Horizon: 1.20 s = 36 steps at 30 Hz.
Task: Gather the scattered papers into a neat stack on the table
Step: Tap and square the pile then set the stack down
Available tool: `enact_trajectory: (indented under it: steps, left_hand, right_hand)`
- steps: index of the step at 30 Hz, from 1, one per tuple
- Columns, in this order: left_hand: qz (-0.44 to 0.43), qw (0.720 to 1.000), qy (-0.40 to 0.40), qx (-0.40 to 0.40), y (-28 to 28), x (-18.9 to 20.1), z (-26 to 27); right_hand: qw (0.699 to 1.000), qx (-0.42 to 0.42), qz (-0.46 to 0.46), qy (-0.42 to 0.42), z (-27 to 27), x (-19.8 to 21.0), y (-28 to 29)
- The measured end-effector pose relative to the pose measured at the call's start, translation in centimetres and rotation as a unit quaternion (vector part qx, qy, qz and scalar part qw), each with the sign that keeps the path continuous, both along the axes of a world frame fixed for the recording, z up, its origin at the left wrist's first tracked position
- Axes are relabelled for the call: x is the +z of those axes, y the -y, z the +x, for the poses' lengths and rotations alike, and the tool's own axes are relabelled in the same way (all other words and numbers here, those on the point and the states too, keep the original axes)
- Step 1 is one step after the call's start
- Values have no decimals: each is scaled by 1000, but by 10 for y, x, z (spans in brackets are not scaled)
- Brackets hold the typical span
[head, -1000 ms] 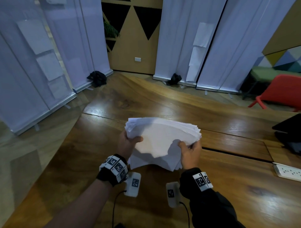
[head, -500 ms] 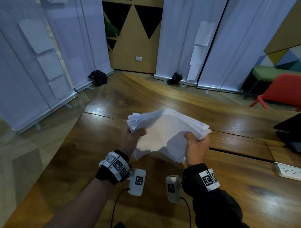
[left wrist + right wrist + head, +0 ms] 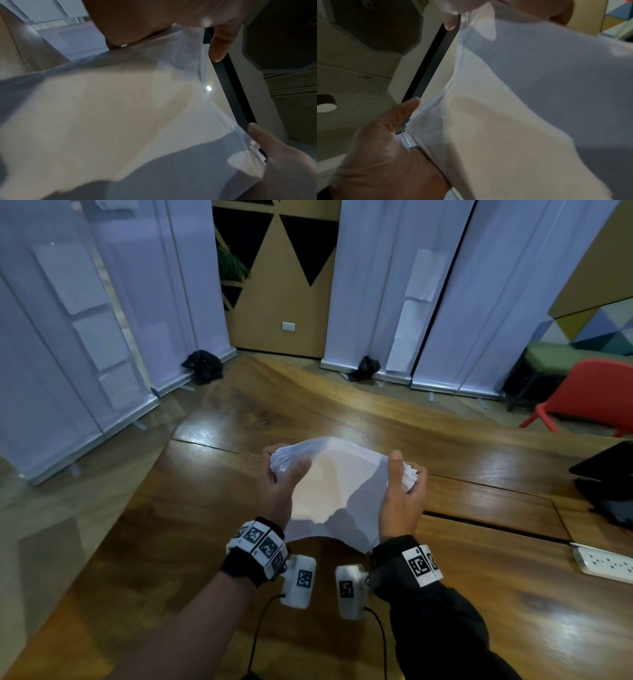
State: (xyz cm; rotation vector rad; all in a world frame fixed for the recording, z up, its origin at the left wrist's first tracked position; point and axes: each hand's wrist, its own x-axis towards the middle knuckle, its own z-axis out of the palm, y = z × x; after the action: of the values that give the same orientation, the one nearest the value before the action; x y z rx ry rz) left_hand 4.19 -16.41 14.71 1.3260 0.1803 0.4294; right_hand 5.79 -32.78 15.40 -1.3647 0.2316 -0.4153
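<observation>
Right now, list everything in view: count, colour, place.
papers: one stack, white, held above the table between both hands
table: one, brown wood, under the hands
power strip: one, white, table's right edge
dark device: one, black, far right on table
chair: one, red, right background
banners: several, white, standing around the table
black bundles: two, at banner bases
wrist cameras: two, white, below the wrists
left hand: grips stack's left side
right hand: grips stack's right side
</observation>
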Motion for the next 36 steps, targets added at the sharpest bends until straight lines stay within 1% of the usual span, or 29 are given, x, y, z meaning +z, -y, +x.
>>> enact_trajectory:
  steps: [3,6,9,11,14,17,20,27,29,31,34,36]
  left_hand:
    - [1,998,1,57,10,5,1]
    - [7,992,-21,124,15,9,7]
    - [-7,986,-41,159,16,12,14]
    - [-19,988,-41,150,11,12,16]
    - [-23,993,-38,105,2,11,16]
    - [10,995,-24,93,1,10,13]
    - [41,996,-27,79,3,11,15]
    - [24,997,-38,59,-5,12,21]
    - [28,998,-45,45,-7,12,22]
    - [20,998,-48,29,-11,12,25]
    - [13,998,-45,44,-11,15,27]
    - [19,997,-46,61,-11,15,27]
  right_hand:
    - [998,-48,22,-28,9,4,-4]
    - [996,-76,31,-18,11,9,-7]
    - [996,-87,29,-4,11,8,-5]
    - [996,-87,10,0,11,6,-3]
    - [997,-71,-23,0,11,5,1]
    - [997,-43,-55,-17,11,6,1]
    - [997,-49,-57,-15,12,8,-1]
    - [997,-61,-47,18,16,3,6]
    - [998,-41,-44,25,15,4,8]
    - [998,4,-52,37,12,3,11]
    - [991,109,-58,49,5,-4,18]
    - [986,147,-63,36,2,-7,22]
